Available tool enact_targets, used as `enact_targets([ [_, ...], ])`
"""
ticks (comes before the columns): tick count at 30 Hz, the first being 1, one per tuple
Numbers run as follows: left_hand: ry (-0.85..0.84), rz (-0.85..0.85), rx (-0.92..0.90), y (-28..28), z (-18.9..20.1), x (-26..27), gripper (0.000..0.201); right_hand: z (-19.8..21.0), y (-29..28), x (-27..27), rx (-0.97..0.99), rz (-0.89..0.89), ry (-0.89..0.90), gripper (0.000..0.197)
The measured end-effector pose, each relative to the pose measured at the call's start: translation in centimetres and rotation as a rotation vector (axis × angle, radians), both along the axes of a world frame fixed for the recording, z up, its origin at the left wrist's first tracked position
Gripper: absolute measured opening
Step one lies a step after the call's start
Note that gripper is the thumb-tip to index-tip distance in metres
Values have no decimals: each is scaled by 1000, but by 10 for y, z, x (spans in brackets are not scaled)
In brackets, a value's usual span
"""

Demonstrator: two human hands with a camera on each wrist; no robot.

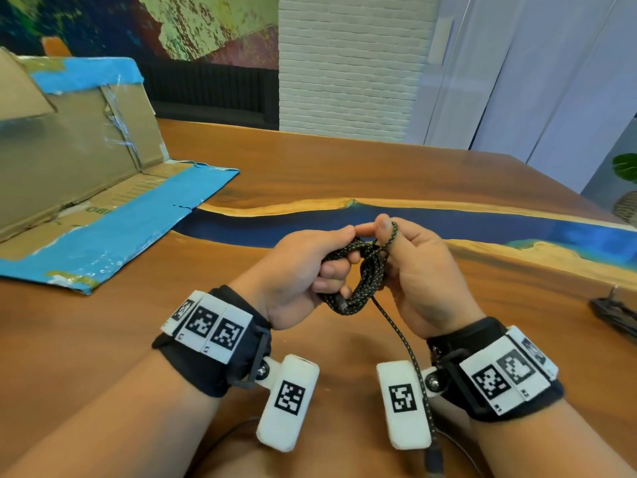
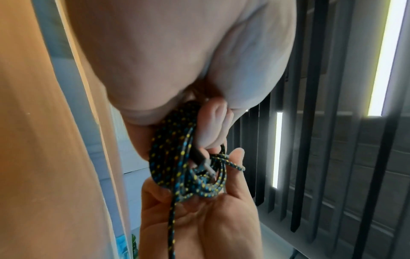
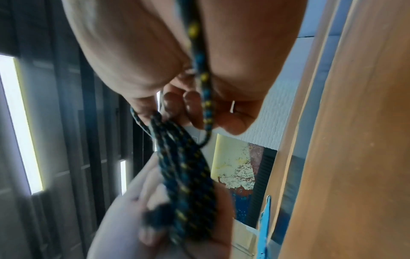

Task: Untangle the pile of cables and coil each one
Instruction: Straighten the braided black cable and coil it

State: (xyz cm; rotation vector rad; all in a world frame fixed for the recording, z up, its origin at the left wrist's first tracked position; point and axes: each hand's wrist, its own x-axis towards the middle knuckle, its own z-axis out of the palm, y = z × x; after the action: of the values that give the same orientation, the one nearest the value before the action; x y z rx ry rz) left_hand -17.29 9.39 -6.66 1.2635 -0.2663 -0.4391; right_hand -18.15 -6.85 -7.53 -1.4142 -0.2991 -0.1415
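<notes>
A black braided cable (image 1: 370,274) flecked with yellow and blue is wound into a small coil held above the wooden table (image 1: 103,339). My left hand (image 1: 310,267) grips the coil, fingers curled round its loops (image 2: 177,157). My right hand (image 1: 413,267) holds the strand that loops over its thumb (image 1: 391,232), while the free tail (image 1: 403,343) hangs toward me past the wrist. A dark plug end (image 2: 199,157) lies against the coil. In the right wrist view the coil (image 3: 188,175) is blurred.
An opened cardboard box (image 1: 86,160) with blue tape lies at the left of the table. A second dark cable bundle (image 1: 617,313) rests at the right edge. A blue resin strip (image 1: 275,219) crosses the table just beyond my hands.
</notes>
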Motion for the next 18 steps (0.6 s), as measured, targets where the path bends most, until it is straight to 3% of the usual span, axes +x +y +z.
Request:
enact_targets([
  [5,0,69,-27,-5,-1,0,38,8,-10,-1,107,16,11,14],
  [10,-213,126,-67,-3,3,-2,37,16,-20,-4,-19,38,-181,18],
  [13,-314,103,-53,-9,2,-6,39,16,-25,-4,27,149,-84,27],
  [18,-224,186,41,-6,0,1,38,7,-11,-1,179,120,133,28],
])
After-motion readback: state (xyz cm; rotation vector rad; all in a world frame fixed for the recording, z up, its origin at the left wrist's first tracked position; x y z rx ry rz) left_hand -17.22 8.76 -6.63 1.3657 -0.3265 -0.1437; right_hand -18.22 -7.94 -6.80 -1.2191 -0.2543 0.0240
